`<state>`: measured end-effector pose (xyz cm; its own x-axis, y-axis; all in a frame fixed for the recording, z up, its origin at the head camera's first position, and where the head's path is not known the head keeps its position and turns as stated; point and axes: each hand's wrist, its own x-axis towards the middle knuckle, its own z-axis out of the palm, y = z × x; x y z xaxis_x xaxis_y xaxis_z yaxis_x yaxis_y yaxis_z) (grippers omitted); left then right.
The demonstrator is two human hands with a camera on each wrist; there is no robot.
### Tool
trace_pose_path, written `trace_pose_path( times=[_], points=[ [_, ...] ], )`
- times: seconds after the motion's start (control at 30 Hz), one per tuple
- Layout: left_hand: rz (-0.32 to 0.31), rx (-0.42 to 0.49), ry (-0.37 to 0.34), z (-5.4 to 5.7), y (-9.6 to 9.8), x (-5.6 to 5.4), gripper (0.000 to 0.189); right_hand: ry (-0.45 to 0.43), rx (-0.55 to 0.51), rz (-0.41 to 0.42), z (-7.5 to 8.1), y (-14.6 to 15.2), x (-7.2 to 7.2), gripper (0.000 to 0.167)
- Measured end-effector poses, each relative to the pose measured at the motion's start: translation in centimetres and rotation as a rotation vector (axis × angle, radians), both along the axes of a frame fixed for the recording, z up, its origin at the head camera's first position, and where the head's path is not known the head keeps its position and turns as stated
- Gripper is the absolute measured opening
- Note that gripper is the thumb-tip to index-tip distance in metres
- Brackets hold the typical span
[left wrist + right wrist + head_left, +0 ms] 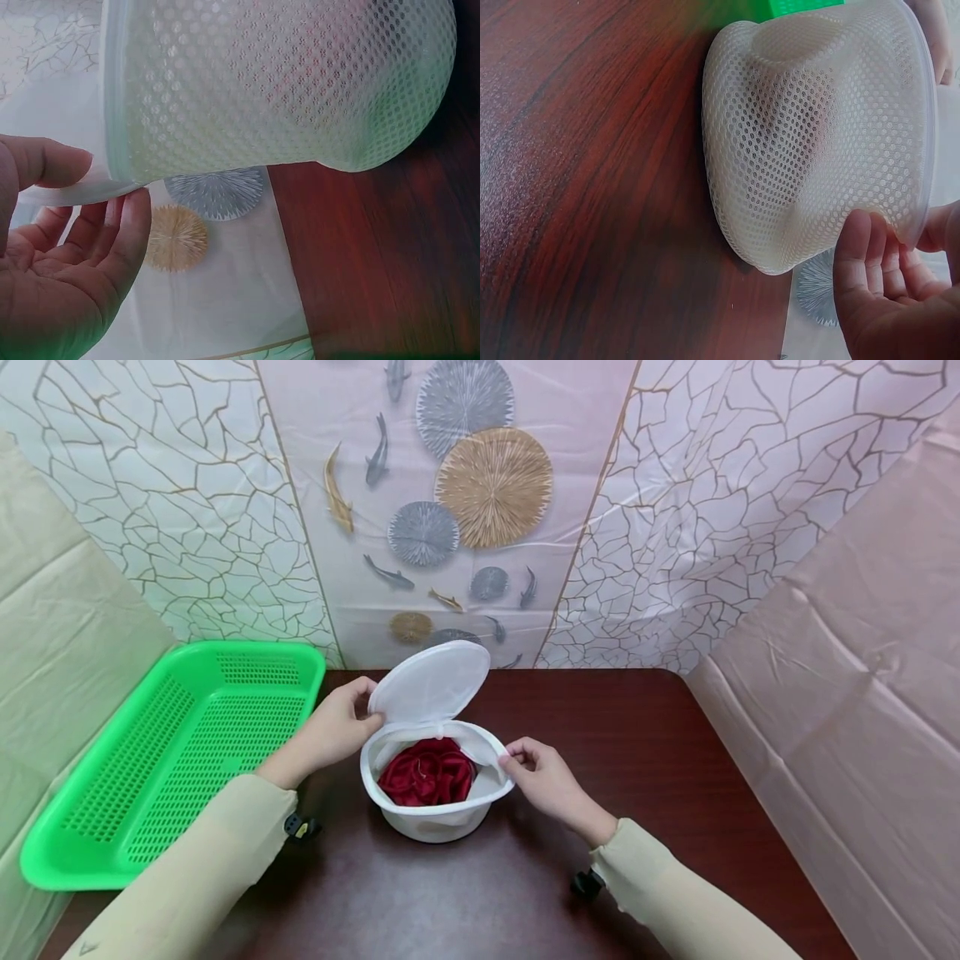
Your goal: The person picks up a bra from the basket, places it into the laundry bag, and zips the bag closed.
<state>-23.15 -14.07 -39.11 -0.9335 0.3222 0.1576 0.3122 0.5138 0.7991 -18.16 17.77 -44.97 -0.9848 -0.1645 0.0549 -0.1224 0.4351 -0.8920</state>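
Observation:
A white mesh laundry bag stands on the table with its round lid raised at the back. Dark red satiny fabric lies bunched inside it. At the lid's left edge, my left hand pinches the lid between thumb and fingers; the left wrist view shows the thumb on one side and the fingers on the other. My right hand grips the bag's rim at the right, thumb inside and fingertips against the mesh wall. From the side, the mesh mostly hides the red fabric.
A green plastic basket with slotted sides sits on the left, close to my left forearm. The dark red-brown wooden table runs back to a patterned wall covering. Beige cloth hangs along the right side.

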Motion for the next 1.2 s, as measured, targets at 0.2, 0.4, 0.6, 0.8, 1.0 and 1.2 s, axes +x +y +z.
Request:
trace_pose_path(
  times=[0.2,0.4,0.6,0.8,1.0,1.2],
  points=[
    [-0.017,-0.042,0.03,0.0,-0.1,0.5,0.014,-0.005,-0.004,0.001,1.5,-0.3,0.3,0.013],
    [-0.02,-0.031,0.039,0.2,-0.3,0.7,0.014,0.067,0.023,-0.031,1.4,0.0,-2.1,0.012],
    [-0.007,-0.015,0.039,0.2,-0.4,0.8,0.015,0.074,-0.132,-0.021,2.9,-1.2,-4.9,0.017],
    [-0.001,-0.011,0.048,0.2,-0.5,0.9,0.013,0.133,-0.164,0.002,3.8,-2.0,-6.5,0.033],
    [0.011,-0.035,0.101,0.6,-0.6,1.2,0.013,0.235,-0.073,0.037,4.3,-2.1,-6.6,0.024],
    [0.009,-0.047,0.141,1.2,-0.8,1.7,0.014,0.288,-0.015,0.031,5.1,-1.9,-5.7,0.018]
  ],
)
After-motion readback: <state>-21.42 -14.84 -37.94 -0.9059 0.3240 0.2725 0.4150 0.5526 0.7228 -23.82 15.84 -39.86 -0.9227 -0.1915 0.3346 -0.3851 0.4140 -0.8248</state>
